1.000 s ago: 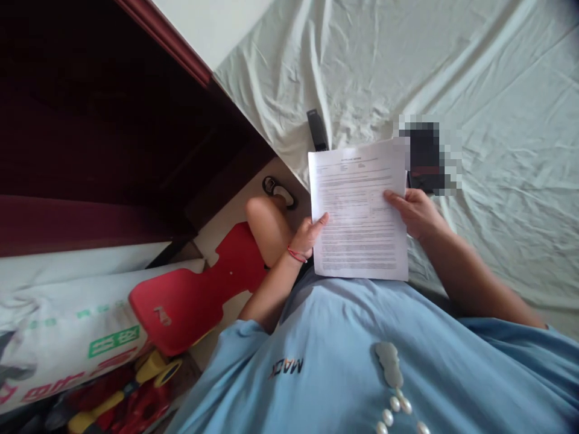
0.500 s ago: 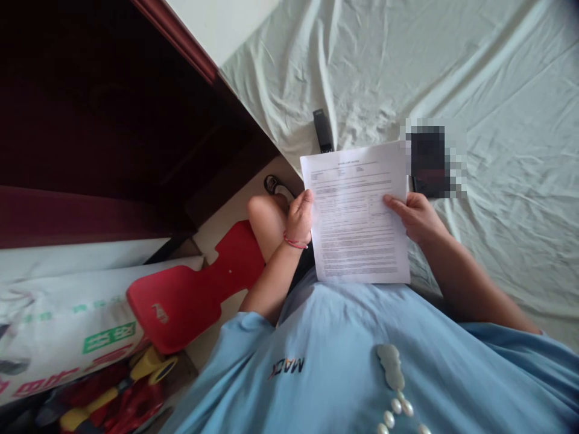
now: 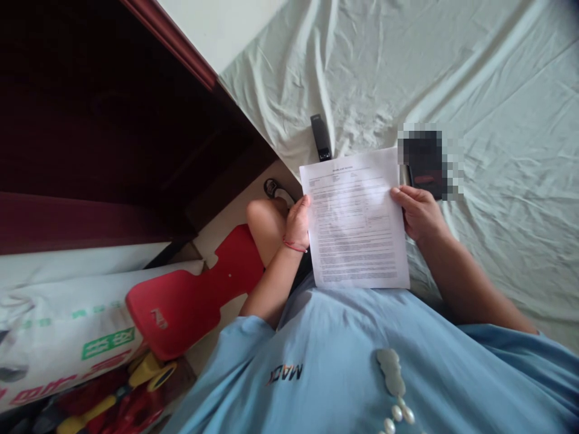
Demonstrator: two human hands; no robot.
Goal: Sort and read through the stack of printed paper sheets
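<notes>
A white printed sheet of paper (image 3: 357, 223) is held up in front of my blue shirt, its text facing me; I cannot tell whether more sheets lie behind it. My left hand (image 3: 297, 224), with a red string bracelet at the wrist, grips the left edge, thumb along the margin. On the opposite side, my right hand (image 3: 418, 211) pinches the upper right edge with the thumb on top; its other fingers are mostly behind the paper. Just past the top edge lies a black stapler-like object (image 3: 321, 137) on the sheet-covered bed.
A pale green bedsheet (image 3: 506, 169) spreads across the right. Beside my right hand lies a dark, partly pixelated item (image 3: 425, 163). To the left are a red plastic seat (image 3: 176, 307), a white printed sack (image 3: 58, 325) and dark red furniture (image 3: 113, 120).
My right thumb has slid outward from the printed text to the paper's right edge, and the hand sits slightly higher. My left hand keeps its grip. The view has shifted slightly.
</notes>
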